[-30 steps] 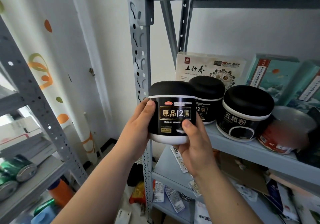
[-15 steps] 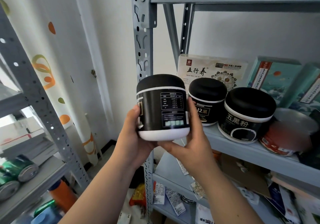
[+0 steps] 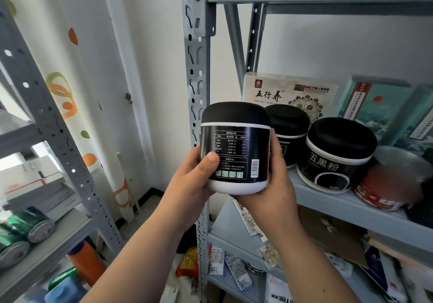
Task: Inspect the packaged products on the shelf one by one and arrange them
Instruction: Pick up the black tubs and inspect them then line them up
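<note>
head view: single camera, looking forward and slightly down at both hands.
held item: black round plastic jar with a domed black lid and white base (image 3: 235,148), upright, clear of the shelf board, between the two hands.
jar face: back label toward the camera; a printed table and a barcode are visible, small text unreadable.
left hand (image 3: 192,181): grips the jar's lower left side, thumb (image 3: 210,160) laid across the label, other fingers hidden behind the jar.
right hand (image 3: 274,185): cups the jar's lower right side and base edge, thumb up along the jar wall; fingers hidden behind it, wrapped around as far as can be seen.
grey slotted steel upright (image 3: 196,68): directly behind the left hand and jar.
grey metal shelf board (image 3: 328,199): just right of the right hand.
second black-lidded jar (image 3: 290,124): on that board, right behind the right hand's thumb.
third black jar marked 五黑粉 (image 3: 337,153): further right of the right hand, tilted forward.
red tin with a silver end (image 3: 386,185): beyond the third jar, on its side, blurred.
cream flat box (image 3: 281,92): above the right hand, leaning at the back.
teal printed boxes (image 3: 379,106): far right of the hands.
loose paper sachets (image 3: 246,218): on the lower board under the right wrist.
green cans (image 3: 23,227): well left of the left arm, lying on another rack.
</note>
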The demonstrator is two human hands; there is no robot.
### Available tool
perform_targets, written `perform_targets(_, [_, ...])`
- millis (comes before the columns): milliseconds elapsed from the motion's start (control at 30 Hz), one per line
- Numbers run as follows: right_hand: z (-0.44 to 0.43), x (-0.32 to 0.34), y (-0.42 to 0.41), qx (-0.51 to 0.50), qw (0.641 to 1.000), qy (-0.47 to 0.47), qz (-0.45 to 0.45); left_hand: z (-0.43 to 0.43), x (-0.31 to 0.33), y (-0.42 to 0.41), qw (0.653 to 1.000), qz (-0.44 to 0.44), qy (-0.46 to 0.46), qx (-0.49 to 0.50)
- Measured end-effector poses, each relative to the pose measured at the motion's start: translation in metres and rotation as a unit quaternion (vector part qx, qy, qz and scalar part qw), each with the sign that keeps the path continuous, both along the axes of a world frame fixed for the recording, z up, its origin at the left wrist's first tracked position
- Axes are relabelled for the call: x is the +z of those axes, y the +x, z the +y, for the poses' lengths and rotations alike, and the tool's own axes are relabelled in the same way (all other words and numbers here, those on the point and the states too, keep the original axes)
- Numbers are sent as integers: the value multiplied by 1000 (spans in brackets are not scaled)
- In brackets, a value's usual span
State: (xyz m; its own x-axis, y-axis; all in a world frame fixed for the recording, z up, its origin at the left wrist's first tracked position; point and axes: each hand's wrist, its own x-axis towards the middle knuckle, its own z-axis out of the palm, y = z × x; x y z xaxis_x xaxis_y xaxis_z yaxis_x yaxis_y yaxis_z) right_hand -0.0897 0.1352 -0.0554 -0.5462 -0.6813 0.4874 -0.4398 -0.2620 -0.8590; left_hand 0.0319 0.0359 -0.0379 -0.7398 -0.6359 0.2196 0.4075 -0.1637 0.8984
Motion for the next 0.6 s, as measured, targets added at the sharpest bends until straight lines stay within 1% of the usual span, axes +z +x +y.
perform_targets(100, [3,3,2,-10,1000,-1,19,-1,-1,0,1000,0,-5,15])
perform_targets(200, [7,7,6,-19,999,-4,49,-3,-1,0,1000,14,14,15])
perform_targets(233, [8,7,7,-17,998,-10,52,-3,-1,1,999,27,35,11])
perform_targets(300, [9,5,7,-2,999,-23,36,-2,-1,1,992,51,111,7])
perform_targets(367, [9,4,7,17,1000,-19,17,2,-2,0,982,53,182,-10])
perform_targets(467, [9,2,8,30,999,-13,27,4,-4,-2,969,45,241,-31])
perform_targets(533, [10,1,9,17,999,-26,36,1,-2,-3,976,32,213,-16])
perform_targets(600, [9,0,8,-9,998,-37,52,-4,1,0,987,2,161,19])
